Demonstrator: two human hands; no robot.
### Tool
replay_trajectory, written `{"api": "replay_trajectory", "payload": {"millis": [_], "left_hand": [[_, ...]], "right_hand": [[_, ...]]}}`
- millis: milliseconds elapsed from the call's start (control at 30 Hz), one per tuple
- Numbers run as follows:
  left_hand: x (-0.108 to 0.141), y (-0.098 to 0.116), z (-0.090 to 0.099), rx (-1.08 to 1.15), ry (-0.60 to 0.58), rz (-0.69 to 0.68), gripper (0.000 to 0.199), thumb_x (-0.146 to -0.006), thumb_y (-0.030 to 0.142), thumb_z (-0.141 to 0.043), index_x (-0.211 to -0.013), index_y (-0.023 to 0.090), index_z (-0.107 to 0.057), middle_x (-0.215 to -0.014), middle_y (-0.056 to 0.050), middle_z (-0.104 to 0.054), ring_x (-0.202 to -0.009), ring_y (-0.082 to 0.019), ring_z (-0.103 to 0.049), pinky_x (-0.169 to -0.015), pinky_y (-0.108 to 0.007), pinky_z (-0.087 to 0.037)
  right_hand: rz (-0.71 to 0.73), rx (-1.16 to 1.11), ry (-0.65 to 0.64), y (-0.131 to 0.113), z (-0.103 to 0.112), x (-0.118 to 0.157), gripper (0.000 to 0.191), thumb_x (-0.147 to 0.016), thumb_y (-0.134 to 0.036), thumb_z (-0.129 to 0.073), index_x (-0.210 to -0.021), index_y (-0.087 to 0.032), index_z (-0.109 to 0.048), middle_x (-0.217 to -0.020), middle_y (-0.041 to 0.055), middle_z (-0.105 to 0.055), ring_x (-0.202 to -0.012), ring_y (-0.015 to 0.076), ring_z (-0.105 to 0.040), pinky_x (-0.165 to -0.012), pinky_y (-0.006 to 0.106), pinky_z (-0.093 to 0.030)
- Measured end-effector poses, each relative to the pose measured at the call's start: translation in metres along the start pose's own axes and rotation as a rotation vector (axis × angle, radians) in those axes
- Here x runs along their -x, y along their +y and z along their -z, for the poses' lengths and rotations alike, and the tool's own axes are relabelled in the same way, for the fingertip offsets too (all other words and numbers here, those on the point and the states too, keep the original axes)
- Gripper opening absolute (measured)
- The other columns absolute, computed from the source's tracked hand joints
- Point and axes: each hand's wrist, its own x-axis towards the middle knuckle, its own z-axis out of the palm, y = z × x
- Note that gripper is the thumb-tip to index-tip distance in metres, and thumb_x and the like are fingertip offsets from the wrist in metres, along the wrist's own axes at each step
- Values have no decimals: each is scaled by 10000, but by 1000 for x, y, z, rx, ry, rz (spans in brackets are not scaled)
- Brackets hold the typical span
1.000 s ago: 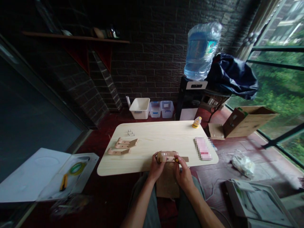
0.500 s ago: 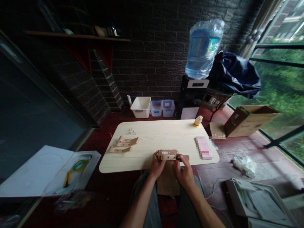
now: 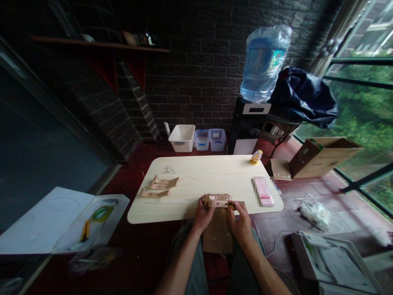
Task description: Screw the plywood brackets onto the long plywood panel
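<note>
At the front edge of the pale table (image 3: 196, 176), a wooden piece with dark holes (image 3: 221, 203) lies against a tape-wrapped cardboard block (image 3: 221, 197). My left hand (image 3: 203, 214) is closed on the left end of the wooden piece. In my right hand (image 3: 240, 219) is a small black and yellow tool (image 3: 232, 205), held at the right end of that piece; its tip is too small to make out. Several bent wooden pieces (image 3: 159, 186) rest on the left of the table, with small metal hooks (image 3: 170, 169) behind them.
A yellow-capped clear bottle (image 3: 256, 157) stands at the table's back right, and a pink blurred item (image 3: 264, 191) lies at the right. Cardboard (image 3: 217, 235) hangs below the front edge between my legs. An open white case (image 3: 92, 221) is at the left.
My right hand has turned slightly around the black and yellow tool. My left hand and the wooden piece look nearly unmoved.
</note>
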Motion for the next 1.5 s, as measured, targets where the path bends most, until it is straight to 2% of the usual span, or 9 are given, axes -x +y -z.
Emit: {"api": "replay_trajectory", "payload": {"millis": [167, 233, 367, 567, 700, 833, 1067, 1300, 1500], "left_hand": [[3, 3, 2, -34, 21, 23, 677, -795, 560, -696, -1300, 177, -457, -1233, -135, -640, -1129, -258, -637, -991, -412, -473], [4, 4, 3, -31, 27, 34, 669, -785, 563, -707, -1288, 184, -479, -1223, -131, -650, -1114, -262, -645, -975, -410, -484], [4, 6, 3, 3, 26, 25, 671, -767, 563, -725, -1277, 190, -501, -1197, -127, -669, -1074, -262, -662, -945, -403, -503], [2, 5, 2, 5, 12, 29, 684, -768, 548, -725, -1286, 172, -485, -1169, -124, -673, -1048, -249, -669, -939, -390, -506], [1, 4, 3, 39, -30, 5, 672, -774, 522, -718, -1293, 179, -464, -1190, -104, -664, -1072, -228, -652, -970, -381, -495], [1, 5, 5, 66, -57, -28, 633, -788, 501, -703, -1286, 185, -471, -1231, -106, -648, -1130, -235, -624, -1011, -388, -479], [9, 24, 8, 95, -88, -57, 530, -805, 495, -682, -1229, 212, -536, -1188, -87, -675, -1107, -249, -634, -1017, -401, -478], [19, 36, 10, 38, -116, -135, 440, -855, 514, -621, -1183, 223, -580, -1193, -87, -674, -1163, -261, -617, -1053, -406, -450], [19, 31, 13, -37, -100, -152, 496, -876, 511, -604, -1276, 225, -534, -1298, -107, -626, -1275, -262, -550, -1120, -425, -378]], "right_hand": [[75, -15, 3, -7, 0, 2, 462, -941, -204, -542, -1391, -282, -476, -1281, 104, -644, -1190, 253, -618, -956, 504, -562], [63, -33, -15, -7, 0, 3, 448, -955, -208, -514, -1397, -272, -479, -1304, 104, -641, -1213, 257, -610, -971, 511, -558], [27, -42, -22, -1, -1, 4, 374, -962, -206, -497, -1329, -251, -557, -1191, 109, -692, -1102, 249, -667, -900, 461, -591], [41, -16, 60, 1, -3, 3, 401, -938, -188, -552, -1328, -279, -525, -1078, 78, -702, -990, 224, -686, -833, 425, -599], [-41, 27, 95, -9, 2, 1, 417, -941, -234, -569, -1353, -238, -510, -1099, 104, -706, -995, 241, -696, -823, 423, -609], [-99, 46, 11, -16, 12, -2, 407, -952, -279, -560, -1356, -243, -528, -1137, 108, -716, -964, 249, -722, -763, 403, -629], [-132, 13, 115, -24, 23, 1, 467, -958, -293, -564, -1402, -221, -437, -1161, 128, -714, -950, 236, -730, -788, 421, -618], [-116, -66, 56, -41, 5, 2, 419, -966, -273, -544, -1376, -240, -467, -1189, 116, -699, -999, 233, -723, -792, 389, -624], [-57, -27, -18, -39, -6, 1, 390, -974, -255, -520, -1363, -232, -522, -1229, 99, -693, -1121, 246, -671, -953, 465, -573]]}}
